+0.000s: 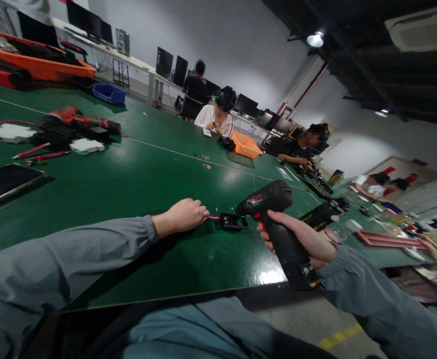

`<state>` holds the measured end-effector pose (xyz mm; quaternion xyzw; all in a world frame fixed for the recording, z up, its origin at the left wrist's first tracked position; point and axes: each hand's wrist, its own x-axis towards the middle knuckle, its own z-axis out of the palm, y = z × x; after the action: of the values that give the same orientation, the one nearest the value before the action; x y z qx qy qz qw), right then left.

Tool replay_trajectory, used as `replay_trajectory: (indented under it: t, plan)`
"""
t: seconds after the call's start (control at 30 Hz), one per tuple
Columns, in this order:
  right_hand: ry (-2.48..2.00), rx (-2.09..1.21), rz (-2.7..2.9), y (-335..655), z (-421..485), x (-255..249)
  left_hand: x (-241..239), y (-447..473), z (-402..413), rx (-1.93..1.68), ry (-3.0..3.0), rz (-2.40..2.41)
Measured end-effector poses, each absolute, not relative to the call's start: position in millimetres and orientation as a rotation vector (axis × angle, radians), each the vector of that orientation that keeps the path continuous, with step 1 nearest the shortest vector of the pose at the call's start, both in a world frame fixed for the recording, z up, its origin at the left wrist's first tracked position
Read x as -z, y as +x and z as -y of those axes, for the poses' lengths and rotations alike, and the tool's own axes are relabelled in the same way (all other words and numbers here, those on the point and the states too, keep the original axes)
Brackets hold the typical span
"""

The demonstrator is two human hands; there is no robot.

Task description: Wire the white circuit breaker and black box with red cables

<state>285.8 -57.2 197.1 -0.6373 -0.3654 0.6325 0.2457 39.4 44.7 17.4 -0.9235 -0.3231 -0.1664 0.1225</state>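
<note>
My right hand (304, 237) is wrapped around the handle of a black cordless drill (274, 199), which points left. Its nose is at a small black rectangular part (233, 222) lying on the green table (147, 179); whether the bit touches it is hidden. Closed fingers of my left hand (184, 215) pinch a pink-red wire (214, 217) that runs into the left side of the black part. The fingertips themselves are partly hidden behind the knuckles.
An orange-red cordless drill (72, 119), red-handled tools and white blocks lie at the left, beside a phone (9, 182). Farther back are a blue bin (109, 93) and orange baskets (246, 144). A black unit (319, 214) and a red slotted strip (388, 239) lie right. Other people sit beyond.
</note>
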Motion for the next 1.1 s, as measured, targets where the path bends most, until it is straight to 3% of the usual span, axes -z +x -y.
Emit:
replay_trajectory:
  t: [1.1]
  plan:
    - [-1.681,-1.708,0.985,292.0,61.6,-201.3,-16.7,38.8,-45.6,0.491,-2.703,0.923]
